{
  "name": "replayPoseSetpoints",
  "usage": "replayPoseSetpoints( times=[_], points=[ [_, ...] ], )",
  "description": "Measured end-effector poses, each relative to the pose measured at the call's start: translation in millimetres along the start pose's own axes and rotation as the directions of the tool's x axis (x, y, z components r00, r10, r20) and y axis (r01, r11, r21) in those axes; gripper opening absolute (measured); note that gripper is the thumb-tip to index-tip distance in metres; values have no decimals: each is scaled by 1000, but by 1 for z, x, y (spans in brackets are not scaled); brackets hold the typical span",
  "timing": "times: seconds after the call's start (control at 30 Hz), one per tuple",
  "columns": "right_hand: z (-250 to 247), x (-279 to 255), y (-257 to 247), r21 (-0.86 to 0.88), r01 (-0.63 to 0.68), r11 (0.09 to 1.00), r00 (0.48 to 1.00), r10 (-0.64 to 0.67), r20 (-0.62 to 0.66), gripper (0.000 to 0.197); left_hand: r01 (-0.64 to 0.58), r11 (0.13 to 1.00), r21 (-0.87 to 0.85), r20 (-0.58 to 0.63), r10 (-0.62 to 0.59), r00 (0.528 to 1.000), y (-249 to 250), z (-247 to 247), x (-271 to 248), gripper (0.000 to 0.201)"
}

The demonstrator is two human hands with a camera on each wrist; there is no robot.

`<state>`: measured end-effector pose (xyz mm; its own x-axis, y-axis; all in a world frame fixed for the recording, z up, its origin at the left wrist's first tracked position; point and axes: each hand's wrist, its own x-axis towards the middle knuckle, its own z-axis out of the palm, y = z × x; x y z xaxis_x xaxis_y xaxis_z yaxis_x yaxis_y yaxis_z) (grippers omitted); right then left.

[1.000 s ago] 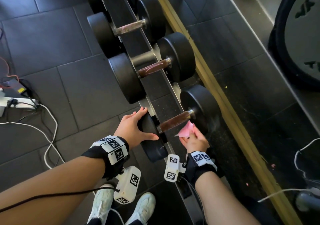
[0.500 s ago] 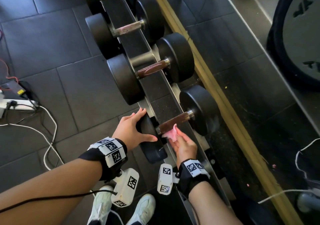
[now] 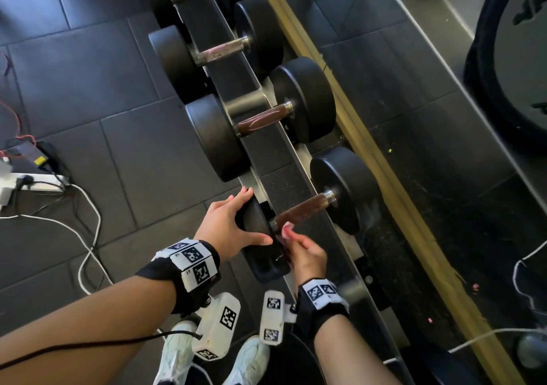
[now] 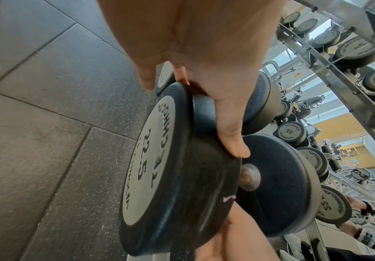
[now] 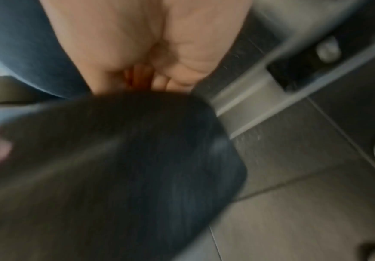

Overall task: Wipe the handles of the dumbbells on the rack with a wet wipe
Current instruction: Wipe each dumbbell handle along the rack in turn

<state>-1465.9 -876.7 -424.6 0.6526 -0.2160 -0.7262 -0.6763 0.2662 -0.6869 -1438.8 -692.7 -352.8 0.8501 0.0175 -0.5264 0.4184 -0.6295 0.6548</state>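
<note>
The nearest dumbbell lies across the rack, its rusty brown handle (image 3: pixel 305 209) bare along most of its length. My left hand (image 3: pixel 233 224) rests on the dumbbell's near black head (image 3: pixel 260 254), fingers spread over the rim and thumb (image 4: pixel 231 141) along its edge. My right hand (image 3: pixel 306 254) pinches a pink wet wipe (image 3: pixel 286 231) against the near end of the handle, beside that head. In the left wrist view a pink sliver of the wipe (image 4: pixel 229 198) peeks past the head (image 4: pixel 171 176). The right wrist view is blurred, with curled fingers (image 5: pixel 159 81) above the dark head (image 5: pixel 115 176).
More dumbbells (image 3: pixel 260 118) (image 3: pixel 220 50) sit further along the rack rail (image 3: pixel 284 159). A yellow-edged mirror (image 3: pixel 370 147) runs along the right. Cables and a power strip (image 3: pixel 38 183) lie on the dark floor tiles at left. My shoes (image 3: pixel 177 355) stand below.
My right hand has slid the wipe along the handle from its far end to the near end. The left hand stays on the near head.
</note>
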Motion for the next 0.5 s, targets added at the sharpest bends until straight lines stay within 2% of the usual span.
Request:
replayPoseSetpoints(
  times=[0.07,0.2,0.27,0.4,0.5],
  points=[
    [-12,5,-5,-11,21,1000,999,-21,39,9,-4,1000,5,-2,4,1000,0,0,0,111],
    [-27,20,-22,230,130,964,991,-121,-55,15,-3,1000,-6,-14,3,1000,-3,1,1,112],
    [-19,21,-22,237,138,961,990,-125,-71,18,-5,1000,-20,-18,4,1000,-4,2,2,112],
    [-7,12,-14,110,110,988,994,-107,-28,19,-11,1000,-21,-31,10,999,-7,4,3,112],
    [-11,1,-25,-115,113,987,988,-99,120,13,-4,1000,-23,-31,3,1000,-6,4,2,113]
  ],
)
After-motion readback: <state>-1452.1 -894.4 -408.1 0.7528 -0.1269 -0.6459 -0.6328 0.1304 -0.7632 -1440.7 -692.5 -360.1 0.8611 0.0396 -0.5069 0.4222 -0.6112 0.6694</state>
